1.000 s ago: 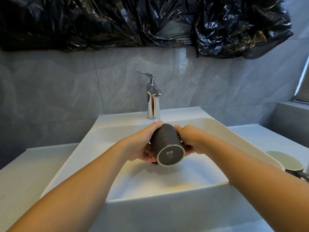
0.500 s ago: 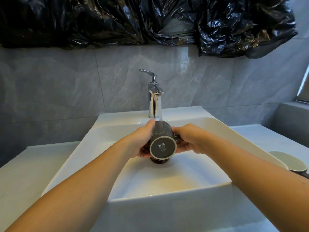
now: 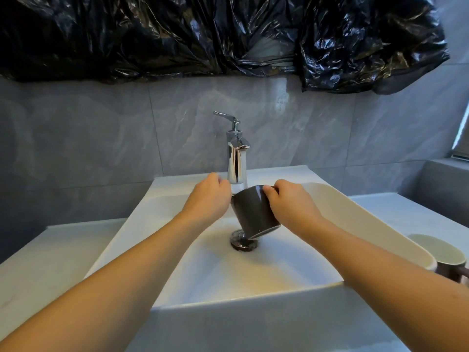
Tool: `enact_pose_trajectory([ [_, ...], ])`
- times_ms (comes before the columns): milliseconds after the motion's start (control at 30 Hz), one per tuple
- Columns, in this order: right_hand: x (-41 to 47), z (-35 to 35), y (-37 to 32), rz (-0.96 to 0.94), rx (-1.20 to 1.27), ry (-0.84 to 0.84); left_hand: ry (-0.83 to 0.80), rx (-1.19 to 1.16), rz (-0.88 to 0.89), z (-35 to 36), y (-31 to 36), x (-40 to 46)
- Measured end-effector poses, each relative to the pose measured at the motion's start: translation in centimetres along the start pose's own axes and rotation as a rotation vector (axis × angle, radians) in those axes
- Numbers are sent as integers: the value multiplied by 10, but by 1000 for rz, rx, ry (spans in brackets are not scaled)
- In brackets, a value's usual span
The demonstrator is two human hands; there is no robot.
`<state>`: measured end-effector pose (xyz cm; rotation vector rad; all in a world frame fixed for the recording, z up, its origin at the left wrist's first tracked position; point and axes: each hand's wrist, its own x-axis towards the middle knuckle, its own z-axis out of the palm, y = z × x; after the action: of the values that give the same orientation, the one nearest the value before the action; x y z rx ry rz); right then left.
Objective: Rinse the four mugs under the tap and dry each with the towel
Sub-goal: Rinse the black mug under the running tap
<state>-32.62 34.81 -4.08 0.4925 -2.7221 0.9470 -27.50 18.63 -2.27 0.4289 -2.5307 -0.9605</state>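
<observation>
Centre frame, right hand (image 3: pixel 291 207) gripped the tilted dark mug (image 3: pixel 253 214) under the tap (image 3: pixel 236 158); left hand (image 3: pixel 206 199), fingers curled, touched its side.

The second mug (image 3: pixel 446 262) is cut off at the right edge; the right hand (image 3: pixel 291 207) hides the held mug's (image 3: pixel 253 214) handle.

Right hand (image 3: pixel 291 207) grips dark mug (image 3: pixel 253 214) at its rim, tilted, under chrome tap (image 3: pixel 236 158), above drain (image 3: pixel 243 242) of white sink (image 3: pixel 355 219). Left hand (image 3: pixel 209 199) sits beside mug, fingers curled. Second mug (image 3: pixel 441 257) stands on counter at right.
</observation>
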Motion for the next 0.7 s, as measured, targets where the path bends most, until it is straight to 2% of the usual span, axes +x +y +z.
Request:
enact_pose_trajectory([
  [200, -5, -8, 0, -106, -207, 168, 180, 324, 377, -22, 17, 18],
  [267, -6, -8, -1, -149, -263, 183, 215, 414, 448, -27, 31, 24],
  [400, -6, -7, 0, -220, -319, 194, 278, 778, 507, -40, 57, 53],
  [467, -6, -5, -1, -234, -314, 198, 236, 898, 455, -43, 62, 67],
  [533, -6, -4, -2, -232, -301, 198, 204, 880, 393, -41, 64, 75],
  [700, -2, -6, 3, -223, -286, 158, 287, 807, 411, -33, 59, 69],
])
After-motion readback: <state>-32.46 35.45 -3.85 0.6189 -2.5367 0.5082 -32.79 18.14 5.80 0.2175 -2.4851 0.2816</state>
